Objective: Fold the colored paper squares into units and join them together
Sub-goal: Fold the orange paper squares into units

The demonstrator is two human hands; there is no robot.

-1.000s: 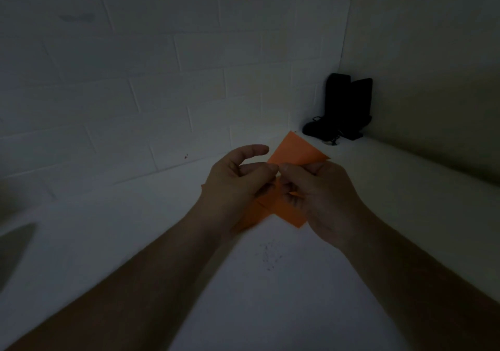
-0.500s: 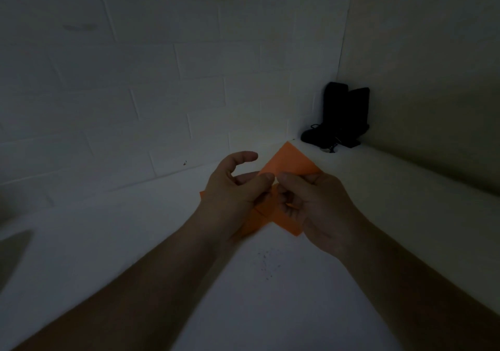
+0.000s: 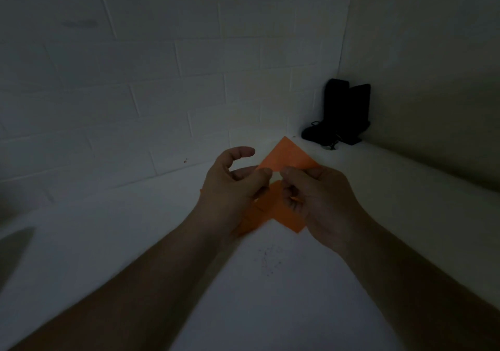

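You had both hands, left hand (image 3: pixel 235 185) and right hand (image 3: pixel 322 199), pinching the orange paper (image 3: pixel 286 156) above the surface (image 3: pixel 270 296), thumbs nearly touching. Best move was aligning edges first, then creasing outward from the pinch.

We see a dim, underexposed view — grey walls, muted colour throughout. The surface (image 3: pixel 270 310) looks brightest low in the middle, and a soft shadow falls at its left edge. Brick lines bow near the borders — wide-angle distortion. The forearms blur toward the bottom corners, and detail is grainy.
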